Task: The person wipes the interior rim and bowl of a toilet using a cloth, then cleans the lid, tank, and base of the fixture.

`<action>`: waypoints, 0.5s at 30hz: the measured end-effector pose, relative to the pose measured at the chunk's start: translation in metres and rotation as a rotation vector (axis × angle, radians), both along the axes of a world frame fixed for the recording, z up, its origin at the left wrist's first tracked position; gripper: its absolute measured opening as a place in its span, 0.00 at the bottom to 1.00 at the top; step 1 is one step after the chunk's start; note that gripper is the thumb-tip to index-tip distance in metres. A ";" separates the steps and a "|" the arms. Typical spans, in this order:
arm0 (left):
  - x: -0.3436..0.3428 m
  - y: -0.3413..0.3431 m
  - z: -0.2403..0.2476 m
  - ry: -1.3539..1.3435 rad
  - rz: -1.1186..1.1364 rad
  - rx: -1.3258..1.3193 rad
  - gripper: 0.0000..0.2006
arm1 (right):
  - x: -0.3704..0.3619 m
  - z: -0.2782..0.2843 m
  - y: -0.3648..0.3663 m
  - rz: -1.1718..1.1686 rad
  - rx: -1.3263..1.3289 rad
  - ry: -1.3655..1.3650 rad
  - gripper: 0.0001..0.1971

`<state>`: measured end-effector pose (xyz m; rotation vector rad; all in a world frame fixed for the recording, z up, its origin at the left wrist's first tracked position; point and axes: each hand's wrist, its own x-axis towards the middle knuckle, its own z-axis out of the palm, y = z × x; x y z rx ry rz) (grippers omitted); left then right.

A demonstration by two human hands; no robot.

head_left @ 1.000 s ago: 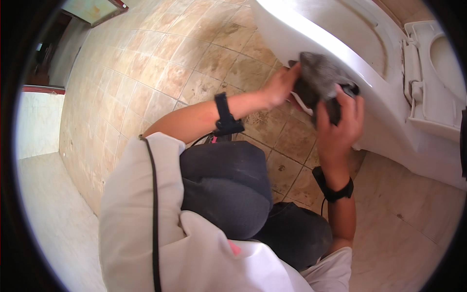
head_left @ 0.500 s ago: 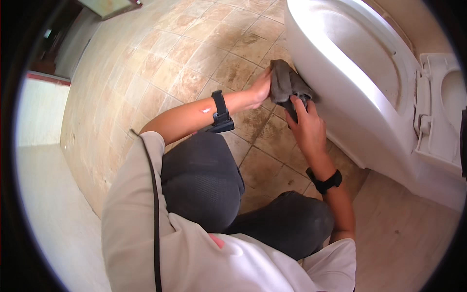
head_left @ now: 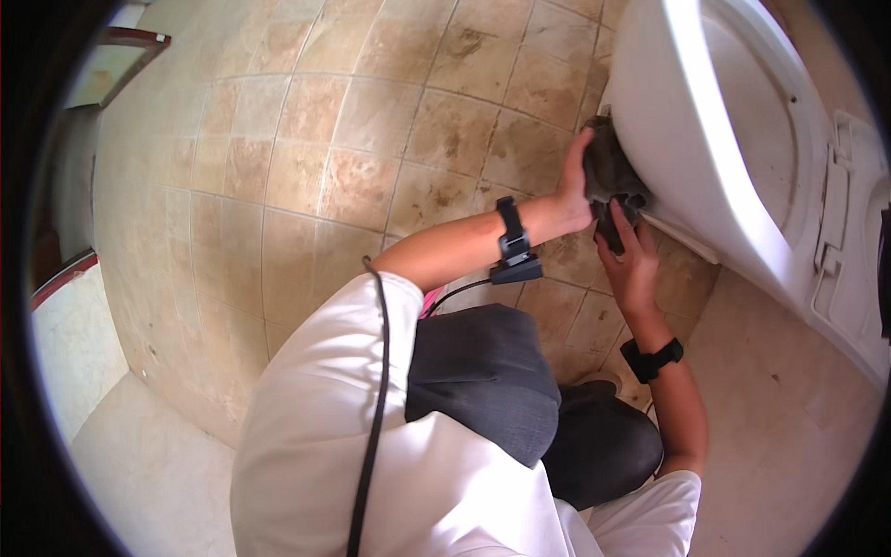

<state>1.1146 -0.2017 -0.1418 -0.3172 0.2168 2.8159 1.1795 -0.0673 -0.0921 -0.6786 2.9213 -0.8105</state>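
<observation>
A dark grey-brown cloth point(head_left: 613, 165) is bunched up against the outer side of a white toilet point(head_left: 673, 121), low beneath the bowl's overhang. My left hand point(head_left: 575, 186) grips the cloth's left side, its thumb pointing away from me and its other fingers hidden. On the cloth's near end, my right hand point(head_left: 633, 267) is closed round a hanging fold. The toilet's bulge hides part of the cloth's far right edge. Both wrists wear black straps, and the left strap point(head_left: 515, 237) carries a small black box.
The toilet's raised seat and lid point(head_left: 858, 232) stand at the right. Stained beige tiles point(head_left: 445, 139) cover the floor. My bent knees point(head_left: 483, 371) are just below my hands. A black cable point(head_left: 380, 399) runs along my left sleeve. Pale walls point(head_left: 770, 446) close in on the near right and left.
The view has shifted, so toilet, hands and cloth appear farther right. The cloth now sits more under the bowl's bulge, partly covered by it. Both hands keep their hold.
</observation>
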 end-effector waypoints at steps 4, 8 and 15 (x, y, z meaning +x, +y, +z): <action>-0.021 0.010 -0.013 -0.135 -0.046 0.107 0.30 | -0.015 -0.017 -0.003 -0.112 -0.026 0.086 0.25; -0.051 0.021 -0.031 -0.270 -0.116 0.102 0.27 | -0.026 -0.040 0.001 -0.141 0.029 0.105 0.23; -0.065 0.039 -0.061 -0.433 -0.024 -0.070 0.30 | -0.008 -0.032 -0.018 -0.185 -0.132 0.262 0.19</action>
